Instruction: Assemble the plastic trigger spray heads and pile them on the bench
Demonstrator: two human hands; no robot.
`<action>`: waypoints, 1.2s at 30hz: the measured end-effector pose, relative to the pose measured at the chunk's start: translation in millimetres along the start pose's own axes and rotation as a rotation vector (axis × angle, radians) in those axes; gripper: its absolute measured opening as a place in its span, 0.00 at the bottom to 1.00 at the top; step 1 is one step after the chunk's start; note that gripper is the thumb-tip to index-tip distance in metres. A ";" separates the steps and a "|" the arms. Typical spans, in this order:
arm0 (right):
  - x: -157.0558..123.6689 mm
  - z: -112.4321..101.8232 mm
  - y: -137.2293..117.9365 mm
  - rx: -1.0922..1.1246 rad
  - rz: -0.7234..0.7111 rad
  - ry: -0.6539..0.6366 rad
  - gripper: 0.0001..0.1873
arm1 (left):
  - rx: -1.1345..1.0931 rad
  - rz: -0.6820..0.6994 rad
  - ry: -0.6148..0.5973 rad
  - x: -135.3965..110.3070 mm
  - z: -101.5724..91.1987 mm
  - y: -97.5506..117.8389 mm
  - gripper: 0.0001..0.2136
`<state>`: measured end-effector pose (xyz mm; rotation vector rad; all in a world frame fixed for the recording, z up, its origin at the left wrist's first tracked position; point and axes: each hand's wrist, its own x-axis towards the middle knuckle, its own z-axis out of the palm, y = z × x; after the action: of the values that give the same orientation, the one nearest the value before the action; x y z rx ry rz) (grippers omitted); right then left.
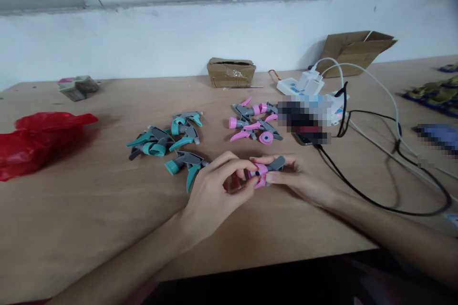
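Both of my hands meet over the middle of the wooden table [89, 219] around one pink and grey spray trigger head [266, 170]. My right hand [296, 178] grips its grey body and pink collar from the right. My left hand [214, 193] pinches the pink collar end with thumb and fingertips. Behind my left hand lies a group of teal and grey trigger heads [168, 140]. Behind my right hand lies a group of pink and grey trigger heads [254, 121].
A red plastic bag [36, 140] lies at the far left. A small taped cardboard box [231, 72] and an open carton [356, 50] stand by the wall. A white power strip [304, 86] with chargers feeds white and black cables [386, 200] looping across the right side.
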<state>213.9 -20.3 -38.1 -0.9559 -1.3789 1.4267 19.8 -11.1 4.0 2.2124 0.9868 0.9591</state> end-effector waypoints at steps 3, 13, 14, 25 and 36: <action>-0.6 -1.0 1.1 0.019 0.024 -0.006 0.12 | -0.023 -0.038 -0.004 0.4 0.3 -0.1 0.04; -1.2 -0.6 -0.4 0.043 0.020 -0.005 0.12 | 0.010 -0.004 0.057 -7.9 7.6 -4.1 0.02; -1.2 0.0 -1.0 0.059 0.019 0.001 0.12 | 0.009 0.019 0.085 -7.9 7.6 -3.4 0.03; -1.9 5.3 -13.6 -0.122 0.031 0.060 0.14 | -0.010 -0.081 0.009 -7.0 10.8 -9.8 0.03; 52.3 21.9 -41.8 -0.286 -0.063 0.114 0.18 | -0.002 0.147 0.198 -14.6 -3.7 -7.2 0.12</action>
<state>181.6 21.8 8.3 -1.1463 -1.5388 1.1288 7.0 -17.7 -4.5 2.2461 0.9166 1.2648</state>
